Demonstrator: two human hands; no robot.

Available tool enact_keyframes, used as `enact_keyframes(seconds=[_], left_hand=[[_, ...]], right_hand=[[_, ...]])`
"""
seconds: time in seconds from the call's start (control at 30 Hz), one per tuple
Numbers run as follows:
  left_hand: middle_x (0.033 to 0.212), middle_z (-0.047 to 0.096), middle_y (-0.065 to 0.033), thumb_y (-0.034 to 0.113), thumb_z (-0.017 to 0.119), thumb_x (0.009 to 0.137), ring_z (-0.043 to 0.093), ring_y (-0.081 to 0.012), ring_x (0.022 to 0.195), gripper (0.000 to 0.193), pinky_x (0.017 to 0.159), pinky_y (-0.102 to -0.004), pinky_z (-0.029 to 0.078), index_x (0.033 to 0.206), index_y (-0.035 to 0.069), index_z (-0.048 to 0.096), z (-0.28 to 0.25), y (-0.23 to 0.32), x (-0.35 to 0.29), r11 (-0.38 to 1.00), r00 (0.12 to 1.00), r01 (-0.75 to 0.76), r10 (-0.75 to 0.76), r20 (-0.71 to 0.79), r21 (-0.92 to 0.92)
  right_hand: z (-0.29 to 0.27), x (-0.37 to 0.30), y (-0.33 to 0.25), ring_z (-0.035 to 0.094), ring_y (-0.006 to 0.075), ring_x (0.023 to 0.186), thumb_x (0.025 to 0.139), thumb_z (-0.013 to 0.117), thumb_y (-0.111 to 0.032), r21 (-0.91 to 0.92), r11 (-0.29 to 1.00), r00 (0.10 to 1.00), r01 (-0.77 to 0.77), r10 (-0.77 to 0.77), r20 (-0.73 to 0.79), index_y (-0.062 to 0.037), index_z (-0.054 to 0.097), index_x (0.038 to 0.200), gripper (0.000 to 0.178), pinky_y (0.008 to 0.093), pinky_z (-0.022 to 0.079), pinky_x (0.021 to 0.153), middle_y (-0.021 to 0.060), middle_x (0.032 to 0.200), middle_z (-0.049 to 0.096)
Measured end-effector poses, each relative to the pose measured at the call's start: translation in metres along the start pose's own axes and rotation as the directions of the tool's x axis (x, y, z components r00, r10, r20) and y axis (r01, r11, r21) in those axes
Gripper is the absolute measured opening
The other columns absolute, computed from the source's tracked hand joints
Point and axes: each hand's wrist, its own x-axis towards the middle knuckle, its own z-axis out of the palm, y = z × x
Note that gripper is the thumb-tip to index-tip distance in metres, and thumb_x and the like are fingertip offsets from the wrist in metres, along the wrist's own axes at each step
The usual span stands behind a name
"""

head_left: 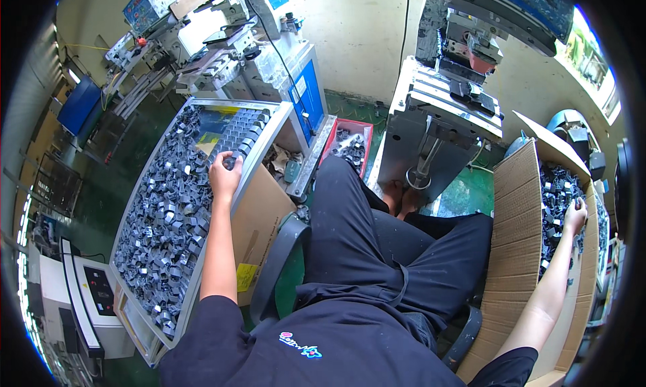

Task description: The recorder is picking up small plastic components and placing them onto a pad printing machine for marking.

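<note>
My left hand [225, 177] is at the right rim of a metal-framed tray [277, 121], its fingers curled on a small dark-grey part at the end of neatly lined-up rows of parts [243, 132]. Beside those rows, a big loose heap of the same small, bent grey parts [171, 212] fills the tray. My right arm reaches out to a tall open cardboard box [515, 219] holding more small dark parts [555, 192]. Over these parts, near the box's far wall, my right hand [575, 217] is closed; whatever is between its fingers is too small to make out.
Ahead stands a press-like machine with a slotted metal table [447, 94]. Another machine with a blue panel [308, 97] is behind the tray. A red crate of parts [346, 145] sits on the green floor. A chair armrest [282, 252] lies between me and the tray.
</note>
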Motion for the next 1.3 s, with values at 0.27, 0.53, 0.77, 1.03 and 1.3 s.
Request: enact_keyframes(seconds=[0.27, 0.53, 0.77, 1.03, 1.3], left_hand=[[0.108, 0.069, -0.0039, 0.037, 0.074, 0.078, 0.057, -0.0282, 0.11, 0.033, 0.099, -0.0452, 0.037, 0.103, 0.016, 0.071, -0.003, 0.005, -0.003, 0.981, 1.0, -0.018, 0.02, -0.008, 0.193], [0.112, 0.069, -0.0014, 0.04, 0.073, 0.079, 0.056, -0.0281, 0.111, 0.038, 0.1, -0.0489, 0.035, 0.11, 0.019, 0.072, -0.001, 0.005, 0.001, 0.977, 0.999, 0.008, -0.018, 0.048, 0.214], [0.109, 0.069, -0.0029, 0.04, 0.073, 0.079, 0.057, -0.0281, 0.111, 0.038, 0.099, -0.0484, 0.037, 0.11, 0.017, 0.072, -0.001, 0.009, 0.001, 0.979, 1.0, -0.012, 0.015, -0.013, 0.203], [0.061, 0.06, -0.0038, 0.034, 0.052, 0.102, 0.055, -0.0094, 0.055, 0.041, 0.053, -0.0278, 0.04, 0.088, 0.001, 0.072, 0.025, 0.148, 0.003, 0.854, 0.986, -0.152, 0.166, -0.016, -0.497], [0.059, 0.06, -0.0059, 0.031, 0.06, 0.098, 0.052, -0.013, 0.05, 0.038, 0.053, -0.0297, 0.043, 0.08, -0.001, 0.069, 0.041, 0.354, -0.03, 0.538, 0.836, -0.227, 0.535, 0.121, -0.811]], right_hand=[[-0.004, -0.004, -0.011, 0.066, 0.0233, 0.091, 0.087, 0.066, -0.02, -0.009, 1.0, 1.0, 0.003, -0.003, 0.025, -0.003, 0.067, 0.114, 0.032, 0.0339, 0.052, 0.083, 0.0124, 0.102, 0.068], [0.001, -0.003, -0.001, 0.066, 0.0248, 0.101, 0.09, 0.065, -0.019, 0.083, 0.995, 0.997, -0.061, 0.056, 0.055, -0.0052, 0.063, 0.119, 0.032, 0.0349, 0.052, 0.088, 0.0124, 0.112, 0.067], [0.001, 0.019, -0.005, 0.066, 0.0241, 0.11, 0.09, 0.065, -0.022, 0.052, 0.997, 0.974, -0.058, 0.068, -0.218, -0.0059, 0.062, 0.124, 0.038, 0.0345, 0.051, 0.092, 0.013, 0.119, 0.068], [-0.009, 0.04, -0.093, 0.066, 0.0208, 0.102, 0.094, 0.063, -0.014, 0.381, 0.905, 0.953, 0.189, -0.075, -0.294, -0.0055, 0.065, 0.122, 0.029, 0.032, 0.052, 0.086, 0.0148, 0.112, 0.069], [-0.052, -0.031, -0.245, 0.07, 0.0237, 0.093, 0.09, 0.064, -0.005, 0.47, 0.852, 0.97, 0.233, -0.24, -0.046, -0.0031, 0.066, 0.115, 0.025, 0.0347, 0.054, 0.084, 0.0131, 0.109, 0.069]])
